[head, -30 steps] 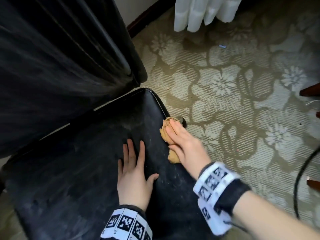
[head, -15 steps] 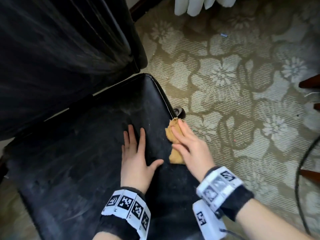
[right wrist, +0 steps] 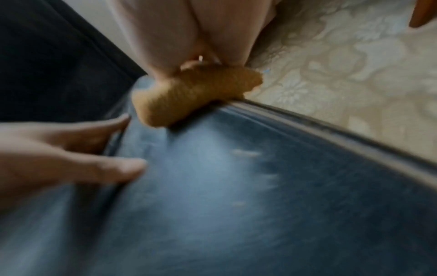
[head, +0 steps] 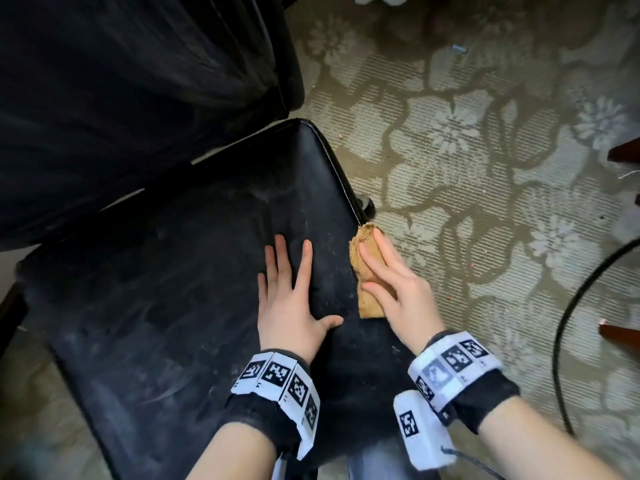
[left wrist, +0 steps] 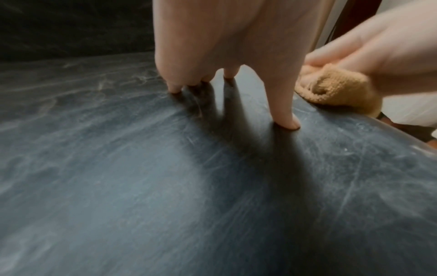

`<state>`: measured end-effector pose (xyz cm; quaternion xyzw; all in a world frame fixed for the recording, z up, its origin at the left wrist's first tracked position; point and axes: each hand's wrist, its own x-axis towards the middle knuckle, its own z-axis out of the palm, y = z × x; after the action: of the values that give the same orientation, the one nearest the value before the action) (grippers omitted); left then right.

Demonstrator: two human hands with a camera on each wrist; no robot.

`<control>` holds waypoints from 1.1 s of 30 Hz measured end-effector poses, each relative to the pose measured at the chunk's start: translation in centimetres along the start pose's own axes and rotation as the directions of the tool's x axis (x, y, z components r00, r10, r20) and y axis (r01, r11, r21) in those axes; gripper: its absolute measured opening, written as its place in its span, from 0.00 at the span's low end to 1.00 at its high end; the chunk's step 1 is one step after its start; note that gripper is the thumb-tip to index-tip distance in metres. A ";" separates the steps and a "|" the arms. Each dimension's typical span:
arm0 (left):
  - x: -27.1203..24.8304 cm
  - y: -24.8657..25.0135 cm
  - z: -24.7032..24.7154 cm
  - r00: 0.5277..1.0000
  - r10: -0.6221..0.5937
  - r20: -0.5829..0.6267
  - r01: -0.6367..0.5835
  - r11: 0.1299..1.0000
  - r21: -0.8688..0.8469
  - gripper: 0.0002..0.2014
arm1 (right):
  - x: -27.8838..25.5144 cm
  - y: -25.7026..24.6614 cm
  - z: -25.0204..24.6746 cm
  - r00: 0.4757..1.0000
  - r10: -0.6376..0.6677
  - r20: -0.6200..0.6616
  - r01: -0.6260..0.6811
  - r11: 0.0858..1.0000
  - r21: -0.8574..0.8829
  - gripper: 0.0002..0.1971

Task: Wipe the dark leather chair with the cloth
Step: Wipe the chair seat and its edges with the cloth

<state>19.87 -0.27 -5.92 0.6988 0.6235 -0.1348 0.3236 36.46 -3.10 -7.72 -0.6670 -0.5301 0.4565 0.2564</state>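
The dark leather chair fills the left of the head view, its dusty, streaked seat (head: 173, 306) below the black backrest (head: 121, 98). My left hand (head: 291, 299) lies flat on the seat with fingers spread, the fingertips (left wrist: 287, 125) touching the leather. A bunched tan cloth (head: 363, 237) sits on the seat's right edge. My right hand (head: 391, 285) holds it there, fingers and thumb over the top. The left wrist view shows the cloth (left wrist: 335, 89) bulging under that hand (left wrist: 390, 46). In the right wrist view the cloth (right wrist: 194, 93) rides on the edge seam.
A floral carpet (head: 485, 168) lies to the right of the chair. A black cable (head: 571, 323) curves across it, near dark wooden furniture legs (head: 620, 334). A chair caster (head: 367, 204) shows just beyond the cloth.
My right hand has slid the cloth along the seat's right edge, away from the back corner toward the front. The left hand has stayed flat on the seat.
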 end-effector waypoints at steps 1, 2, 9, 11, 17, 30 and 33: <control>0.0 0.0 0.0 1.000 0.002 0.000 -0.002 1.000 -0.002 0.59 | -0.3 0.4 0.3 0.999 -0.027 -0.019 0.027 1.000 -0.015 0.28; 0.0 0.0 0.0 1.000 0.003 0.001 -0.003 1.000 -0.005 0.59 | -0.3 0.8 0.3 0.999 -0.034 -0.041 0.034 0.999 -0.001 0.28; 0.0 0.0 0.1 1.000 -0.004 0.003 0.004 1.000 0.000 0.59 | 0.2 0.8 -3.4 0.963 0.252 0.095 -0.267 0.935 0.232 0.24; 0.1 0.0 0.1 1.000 0.000 -0.003 0.000 1.000 -0.005 0.59 | -1.4 0.5 -2.8 0.973 0.186 0.133 -0.209 0.959 0.190 0.28; 0.0 0.0 0.2 1.000 0.013 -0.020 -0.013 1.000 -0.008 0.59 | -2.7 1.6 -0.8 0.995 0.098 -0.025 -0.096 0.991 0.096 0.29; -2.7 1.2 1.3 0.988 0.130 0.086 -0.144 0.972 0.184 0.61 | -4.5 2.7 -1.9 0.974 0.227 -0.011 -0.225 0.971 0.086 0.31; -3.0 1.2 1.7 0.989 0.109 0.104 -0.129 0.970 0.207 0.62 | -3.4 3.2 -3.4 0.910 0.416 0.005 -0.410 0.895 0.174 0.25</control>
<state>20.85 -3.70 -5.04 0.7586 0.5469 -0.2132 0.2829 40.95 -6.82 -7.69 -0.7471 -0.3311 0.5333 0.2187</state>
